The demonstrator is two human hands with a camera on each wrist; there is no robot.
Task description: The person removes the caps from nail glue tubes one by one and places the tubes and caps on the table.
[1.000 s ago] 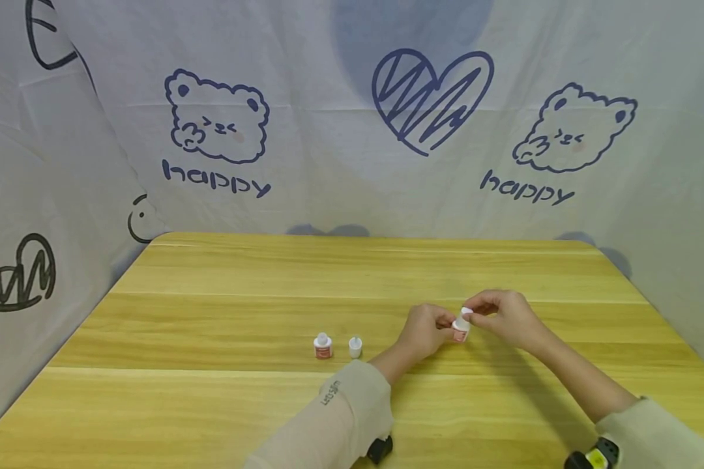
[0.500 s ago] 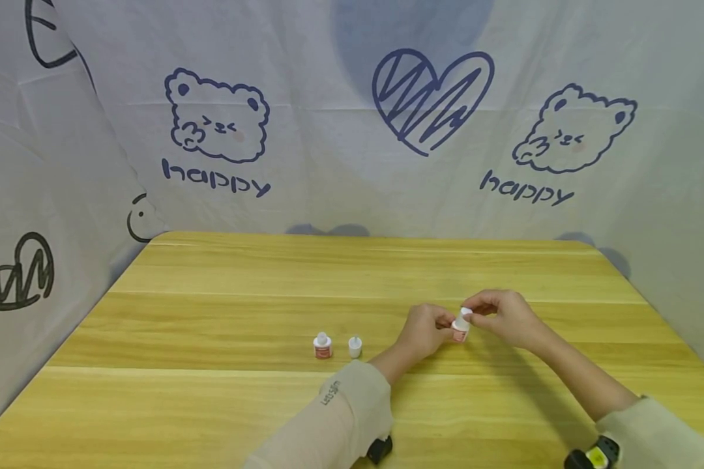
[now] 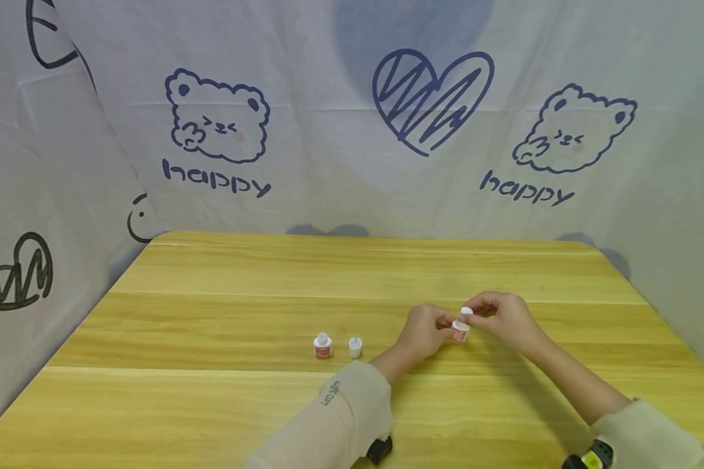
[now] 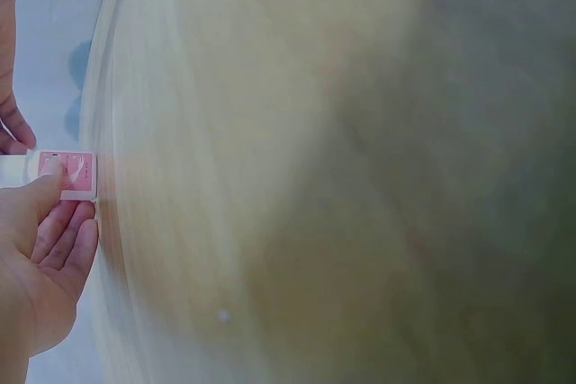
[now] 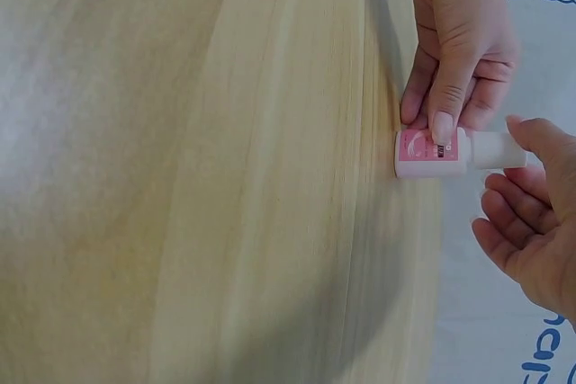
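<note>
My left hand (image 3: 424, 332) grips a small white bottle with a pink label (image 3: 460, 333) by its body, thumb on the label in the right wrist view. The fingers and thumb of my right hand (image 3: 507, 318) pinch the white cap (image 5: 498, 150) at its top. The bottle stands upright, its base at the table surface. Left of my left hand stands a second small bottle (image 3: 323, 348) with a reddish label and a pale nozzle on top. Beside that bottle sits a loose white cap (image 3: 355, 348), a thin tip showing above it.
The wooden table (image 3: 223, 312) reaches back to a white cloth (image 3: 322, 150) printed with bears, a heart and lettering. More of this cloth hangs at the left and right sides. Both sleeves and wrist straps lie over the front of the table.
My right forearm has shifted slightly left, and the right fingers have turned a little at the cap. My left hand, the second bottle and the loose cap keep their places.
</note>
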